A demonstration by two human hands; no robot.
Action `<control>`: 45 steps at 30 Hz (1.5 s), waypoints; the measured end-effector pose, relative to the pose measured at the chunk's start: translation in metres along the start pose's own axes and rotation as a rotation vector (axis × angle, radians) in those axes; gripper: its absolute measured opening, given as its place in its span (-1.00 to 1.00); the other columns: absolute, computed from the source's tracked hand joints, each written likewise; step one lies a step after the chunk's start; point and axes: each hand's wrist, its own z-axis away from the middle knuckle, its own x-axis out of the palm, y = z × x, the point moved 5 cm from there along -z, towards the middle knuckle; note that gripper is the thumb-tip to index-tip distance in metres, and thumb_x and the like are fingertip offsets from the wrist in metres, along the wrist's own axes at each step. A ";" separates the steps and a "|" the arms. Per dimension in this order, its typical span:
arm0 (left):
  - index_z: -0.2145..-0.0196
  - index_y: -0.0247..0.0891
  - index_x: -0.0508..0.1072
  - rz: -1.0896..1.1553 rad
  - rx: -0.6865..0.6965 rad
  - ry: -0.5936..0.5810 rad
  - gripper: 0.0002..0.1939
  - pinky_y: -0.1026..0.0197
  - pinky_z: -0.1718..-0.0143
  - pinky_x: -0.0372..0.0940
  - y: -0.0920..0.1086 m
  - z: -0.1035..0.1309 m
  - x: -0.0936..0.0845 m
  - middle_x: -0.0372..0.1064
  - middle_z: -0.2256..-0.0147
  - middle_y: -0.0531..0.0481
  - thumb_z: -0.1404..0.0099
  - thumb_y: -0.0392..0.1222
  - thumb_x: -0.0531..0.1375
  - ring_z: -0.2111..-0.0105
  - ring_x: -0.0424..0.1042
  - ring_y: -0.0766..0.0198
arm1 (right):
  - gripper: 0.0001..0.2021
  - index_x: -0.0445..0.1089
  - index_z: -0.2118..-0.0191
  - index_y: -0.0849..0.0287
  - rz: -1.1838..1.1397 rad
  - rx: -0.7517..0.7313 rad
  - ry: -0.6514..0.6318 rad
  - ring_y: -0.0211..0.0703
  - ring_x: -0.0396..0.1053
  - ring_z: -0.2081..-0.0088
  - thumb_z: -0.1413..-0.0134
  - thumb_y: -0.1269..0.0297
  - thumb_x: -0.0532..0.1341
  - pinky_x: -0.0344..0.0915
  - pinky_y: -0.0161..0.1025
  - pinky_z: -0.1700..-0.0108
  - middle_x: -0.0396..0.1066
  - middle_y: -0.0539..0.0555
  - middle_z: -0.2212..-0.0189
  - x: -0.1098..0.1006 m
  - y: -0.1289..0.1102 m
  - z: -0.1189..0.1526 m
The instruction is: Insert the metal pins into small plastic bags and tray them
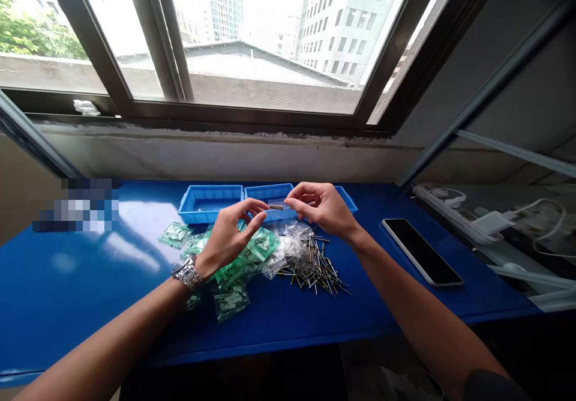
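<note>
Left hand (231,233) and right hand (321,209) pinch opposite ends of small clear bag (279,204), metal piece (276,207) inside, between fingertips. Landmark: loose rod pile (317,269). Bag above it; green packets (234,257) left; phone (422,252) right.

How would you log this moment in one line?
left hand and right hand: hold small clear bag with metal piece | below: green bags, loose metal rods | behind: blue trays | right: phone
</note>
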 end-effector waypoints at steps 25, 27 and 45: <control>0.29 -0.29 0.54 0.146 -0.161 0.069 -0.74 0.30 0.47 0.28 -0.016 0.008 -0.013 0.44 0.43 -0.01 -0.40 -0.02 0.30 0.48 0.34 0.33 | -0.78 0.53 0.26 0.17 -0.252 0.107 -0.005 -0.22 0.49 0.48 -0.17 0.10 0.38 0.44 -0.27 0.45 0.55 0.06 0.37 0.054 0.039 0.012; 0.27 -0.29 0.54 0.162 -0.161 0.067 -0.75 0.29 0.46 0.27 -0.017 0.008 -0.012 0.41 0.45 0.01 -0.41 -0.02 0.29 0.49 0.32 0.33 | -0.77 0.54 0.28 0.18 -0.260 0.107 -0.010 -0.23 0.47 0.51 -0.17 0.09 0.38 0.42 -0.28 0.47 0.54 0.05 0.42 0.054 0.040 0.012; 0.34 -0.29 0.54 0.096 -0.059 0.085 -0.69 0.29 0.58 -0.02 -0.011 0.009 -0.012 0.25 0.56 0.08 -0.37 0.04 0.32 0.59 0.10 0.39 | -0.75 0.53 0.30 0.21 -0.201 -0.025 0.029 -0.28 0.40 0.56 -0.21 0.10 0.34 0.37 -0.28 0.51 0.48 0.02 0.51 0.049 0.030 0.012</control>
